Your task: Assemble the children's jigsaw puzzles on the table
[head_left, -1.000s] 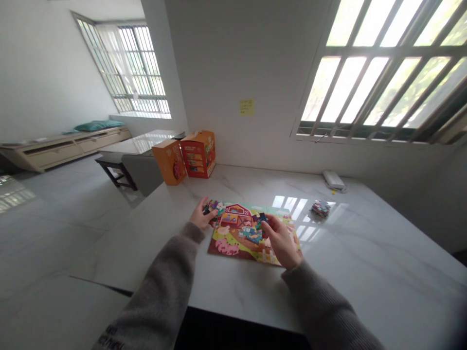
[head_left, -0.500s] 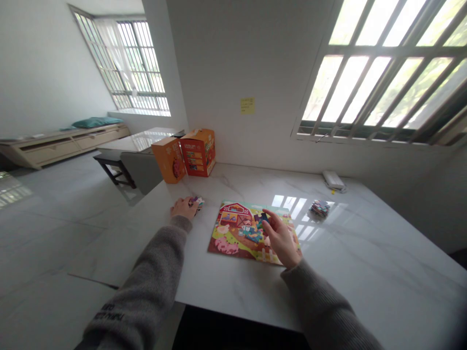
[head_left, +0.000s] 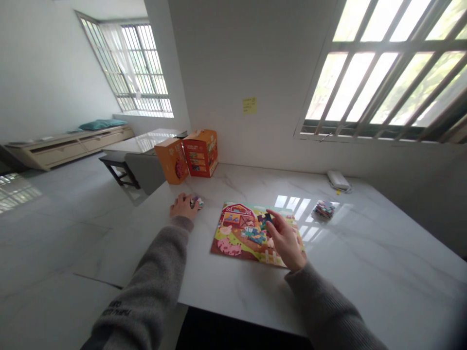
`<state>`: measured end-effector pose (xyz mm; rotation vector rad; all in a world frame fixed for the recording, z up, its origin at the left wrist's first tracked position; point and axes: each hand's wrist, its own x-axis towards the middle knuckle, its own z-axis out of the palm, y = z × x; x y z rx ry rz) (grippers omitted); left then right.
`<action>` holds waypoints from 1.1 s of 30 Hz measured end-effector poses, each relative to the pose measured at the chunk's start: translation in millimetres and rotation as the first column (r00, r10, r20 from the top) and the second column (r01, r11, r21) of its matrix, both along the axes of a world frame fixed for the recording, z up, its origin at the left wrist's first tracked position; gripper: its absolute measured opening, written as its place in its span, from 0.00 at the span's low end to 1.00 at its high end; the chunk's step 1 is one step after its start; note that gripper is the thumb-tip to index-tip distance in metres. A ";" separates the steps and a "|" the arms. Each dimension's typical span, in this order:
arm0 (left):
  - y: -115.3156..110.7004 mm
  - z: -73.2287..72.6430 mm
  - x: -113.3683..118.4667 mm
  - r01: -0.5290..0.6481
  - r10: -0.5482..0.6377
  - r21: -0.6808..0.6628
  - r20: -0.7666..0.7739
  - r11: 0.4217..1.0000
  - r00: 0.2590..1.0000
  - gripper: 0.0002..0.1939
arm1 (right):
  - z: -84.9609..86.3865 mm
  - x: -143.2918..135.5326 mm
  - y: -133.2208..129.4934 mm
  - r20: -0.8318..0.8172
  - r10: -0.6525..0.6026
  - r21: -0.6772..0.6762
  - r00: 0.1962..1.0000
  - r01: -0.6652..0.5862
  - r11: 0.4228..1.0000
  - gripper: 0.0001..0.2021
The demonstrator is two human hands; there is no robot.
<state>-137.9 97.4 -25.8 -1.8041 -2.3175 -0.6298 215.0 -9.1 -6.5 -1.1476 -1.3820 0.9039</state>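
A colourful farm picture board (head_left: pixel 228 246) lies flat on the white marble table. Over its upper right part, my right hand (head_left: pixel 288 240) pinches a dark puzzle piece (head_left: pixel 264 220) between thumb and fingers. Joined blue puzzle pieces (head_left: pixel 257 236) lie at the middle of the board. To the left of the board, my left hand (head_left: pixel 183 206) rests with spread fingers beside a small pile of puzzle pieces (head_left: pixel 197 202), its fingertips touching the pile. A second stack of pieces (head_left: pixel 324 209) sits right of the board.
Two orange boxes (head_left: pixel 171 163) (head_left: pixel 202 153) stand at the table's back left. A white power strip (head_left: pixel 338 180) with a cable lies at the back right, near the wall. A yellow note (head_left: pixel 250 105) is stuck on the wall.
The view has shifted slightly, so most things appear a little further right. The fingers of my left hand look more spread. My right hand still holds the dark piece over the board.
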 end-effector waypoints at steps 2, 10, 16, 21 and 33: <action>-0.9 0.1 -0.5 -0.024 0.024 -0.060 -0.001 0.998 1.000 0.26 | 1.2 -0.2 -0.6 -0.002 -0.001 0.000 1.000 0.001 1.000 0.26; -3.5 -4.5 8.0 0.022 -0.026 -0.038 -0.103 0.999 0.994 0.29 | 5.1 -3.6 -0.3 -0.074 0.029 0.014 0.997 -0.028 1.000 0.21; -5.7 -1.8 14.6 0.111 -0.115 -0.039 -0.115 0.993 0.987 0.26 | -1.7 -2.3 2.3 -0.109 0.069 0.019 0.992 -0.067 0.998 0.19; -21.2 10.5 43.8 0.467 -0.469 0.089 0.013 0.880 0.883 0.21 | -6.4 -1.9 3.6 -0.067 0.048 0.027 0.997 -0.047 0.999 0.18; -82.7 11.7 158.5 0.761 -0.591 0.338 0.804 0.553 0.072 0.22 | -3.6 -8.6 -2.1 -0.081 0.111 0.027 0.990 -0.109 0.994 0.17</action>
